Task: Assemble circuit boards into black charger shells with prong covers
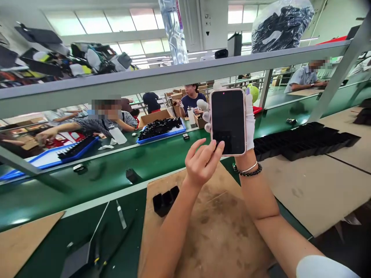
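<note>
A person's right hand (249, 122), in a white glove, holds a pink-edged smartphone (228, 116) upright above a stained brown board (220, 216), its dark screen facing the wearer. The bare left hand (199, 164), fingers loosely spread and gripping nothing, brings its fingertips to the screen's lower left corner. A black compartmented tray (164, 202) sits on the board beside the left forearm. Rows of similar black trays (307, 143) lie at right, while co-workers sit beyond a blue-rimmed tray (160, 136) of black parts.
</note>
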`<state>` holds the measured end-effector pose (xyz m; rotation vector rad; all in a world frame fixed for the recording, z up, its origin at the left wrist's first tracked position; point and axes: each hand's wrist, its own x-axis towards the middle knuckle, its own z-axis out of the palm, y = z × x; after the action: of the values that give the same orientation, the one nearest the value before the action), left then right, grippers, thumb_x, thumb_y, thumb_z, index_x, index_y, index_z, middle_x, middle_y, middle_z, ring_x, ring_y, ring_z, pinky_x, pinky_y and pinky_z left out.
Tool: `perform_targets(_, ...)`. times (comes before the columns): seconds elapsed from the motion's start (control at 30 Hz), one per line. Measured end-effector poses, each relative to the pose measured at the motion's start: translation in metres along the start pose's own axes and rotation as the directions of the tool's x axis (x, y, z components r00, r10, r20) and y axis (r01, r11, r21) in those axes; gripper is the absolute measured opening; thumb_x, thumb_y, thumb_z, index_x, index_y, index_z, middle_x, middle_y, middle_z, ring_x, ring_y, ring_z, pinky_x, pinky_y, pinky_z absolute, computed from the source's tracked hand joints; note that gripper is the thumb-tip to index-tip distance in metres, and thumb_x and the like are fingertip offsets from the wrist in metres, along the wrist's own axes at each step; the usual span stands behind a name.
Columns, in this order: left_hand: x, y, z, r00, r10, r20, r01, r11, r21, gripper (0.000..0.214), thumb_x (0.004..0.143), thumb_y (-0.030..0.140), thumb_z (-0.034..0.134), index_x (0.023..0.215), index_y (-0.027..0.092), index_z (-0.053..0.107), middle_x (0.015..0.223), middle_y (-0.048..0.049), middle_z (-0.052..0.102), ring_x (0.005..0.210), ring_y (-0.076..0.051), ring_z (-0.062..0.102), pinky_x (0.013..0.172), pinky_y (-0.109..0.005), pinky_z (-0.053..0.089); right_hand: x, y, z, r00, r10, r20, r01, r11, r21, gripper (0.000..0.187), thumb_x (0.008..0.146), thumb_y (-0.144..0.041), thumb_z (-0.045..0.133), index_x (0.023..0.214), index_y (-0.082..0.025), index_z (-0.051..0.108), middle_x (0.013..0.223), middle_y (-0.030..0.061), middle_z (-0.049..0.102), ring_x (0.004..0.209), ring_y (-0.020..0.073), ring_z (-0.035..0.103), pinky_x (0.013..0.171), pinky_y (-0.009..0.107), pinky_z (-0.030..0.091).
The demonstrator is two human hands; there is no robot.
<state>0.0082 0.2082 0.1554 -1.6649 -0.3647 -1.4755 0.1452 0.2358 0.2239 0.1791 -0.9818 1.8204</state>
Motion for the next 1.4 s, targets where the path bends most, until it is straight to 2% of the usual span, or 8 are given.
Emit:
perform_targets(0.17, -0.017, 0.000, 0.008, 0.999, -0.024, 0.039, 0.027, 0.997, -0.070, 0.019, 0.093, 0.006, 0.064, 0.102, 0.021, 0.073, 0.084, -0.0029, 0.070, 0.071, -0.012, 0.066, 0.086, -0.033, 0.061, -0.003, 0.000, -0.004, 0.999, -0.029, 0.019, 0.031, 0.993, -0.112, 0.081, 0.097, -0.080, 0.011, 0.136, -0.025, 0.056, 0.117, 0.0064, 0.075, 0.087, 0.0185, 0.070, 0.072, 0.033, 0.061)
perform_targets(0.27, -0.026, 0.003, 0.015, 0.960, -0.254, 0.118, 0.272, 0.946, -0.177, 0.025, 0.089, 0.007, 0.062, 0.106, 0.024, 0.070, 0.092, -0.0061, 0.068, 0.083, -0.016, 0.067, 0.087, -0.035, 0.059, -0.003, 0.002, -0.010, 0.998, -0.054, 0.025, 0.057, 0.985, -0.160, 0.081, 0.093, -0.082, 0.017, 0.128, -0.023, 0.059, 0.117, 0.0091, 0.075, 0.079, 0.0174, 0.066, 0.068, 0.031, 0.058)
perform_targets(0.33, -0.026, 0.003, 0.018, 0.804, -0.559, 0.202, 0.594, 0.759, -0.264, 0.029, 0.082, 0.011, 0.066, 0.108, 0.022, 0.063, 0.100, -0.0075, 0.065, 0.092, -0.019, 0.067, 0.087, -0.036, 0.058, -0.003, 0.003, -0.013, 0.993, -0.094, 0.068, 0.105, 0.976, -0.191, 0.082, 0.092, -0.082, 0.014, 0.126, -0.024, 0.060, 0.114, 0.0092, 0.076, 0.076, 0.0175, 0.065, 0.066, 0.032, 0.057)
perform_targets(0.4, -0.020, 0.001, 0.016, 0.520, -0.715, 0.467, 0.850, 0.379, -0.365, 0.032, 0.075, 0.015, 0.068, 0.103, 0.021, 0.055, 0.103, -0.0060, 0.063, 0.090, -0.018, 0.068, 0.083, -0.035, 0.059, -0.004, 0.003, -0.013, 0.985, -0.136, 0.102, 0.155, 0.964, -0.218, 0.082, 0.093, -0.080, 0.008, 0.131, -0.027, 0.058, 0.110, 0.0073, 0.076, 0.073, 0.0173, 0.064, 0.065, 0.031, 0.057)
perform_targets(0.47, -0.010, -0.003, 0.009, 0.291, -0.515, 0.806, 0.937, -0.014, -0.348, 0.035, 0.071, 0.017, 0.069, 0.102, 0.021, 0.053, 0.107, -0.0048, 0.063, 0.084, -0.017, 0.070, 0.080, -0.033, 0.060, -0.005, 0.001, -0.012, 0.983, -0.149, 0.108, 0.172, 0.956, -0.237, 0.086, 0.093, -0.077, -0.001, 0.138, -0.029, 0.054, 0.107, 0.0058, 0.076, 0.071, 0.0167, 0.064, 0.063, 0.031, 0.056)
perform_targets(0.53, 0.001, -0.007, 0.000, 0.206, -0.262, 0.943, 0.936, -0.227, -0.268, 0.043, 0.070, 0.018, 0.072, 0.109, 0.020, 0.055, 0.117, -0.0075, 0.064, 0.087, -0.018, 0.072, 0.078, -0.033, 0.062, -0.006, 0.000, -0.012, 0.984, -0.143, 0.109, 0.165, 0.959, -0.229, 0.091, 0.091, -0.075, -0.008, 0.141, -0.028, 0.052, 0.105, 0.0058, 0.076, 0.071, 0.0166, 0.063, 0.062, 0.031, 0.056)
perform_targets(1.2, 0.010, -0.011, -0.006, 0.177, -0.255, 0.951, 0.897, -0.357, -0.263, 0.058, 0.074, 0.043, 0.086, 0.121, 0.018, 0.062, 0.126, -0.0105, 0.072, 0.105, -0.026, 0.071, 0.081, -0.035, 0.064, -0.001, 0.014, 0.000, 0.989, -0.142, -0.029, 0.127, 0.945, -0.302, 0.089, 0.091, -0.072, -0.008, 0.142, -0.032, 0.053, 0.104, 0.0043, 0.075, 0.069, 0.0177, 0.057, 0.091, 0.051, 0.055)
perform_targets(1.4, 0.009, -0.015, -0.008, 0.194, -0.254, 0.947, 0.894, -0.352, -0.278, 0.053, 0.076, 0.040, 0.084, 0.118, 0.017, 0.062, 0.126, -0.0106, 0.072, 0.110, -0.028, 0.071, 0.084, -0.036, 0.064, 0.001, 0.017, -0.011, 0.991, -0.129, 0.016, 0.129, 0.961, -0.243, 0.087, 0.091, -0.079, 0.002, 0.129, -0.025, 0.059, 0.110, 0.0059, 0.075, 0.075, 0.0172, 0.060, 0.069, 0.033, 0.055)
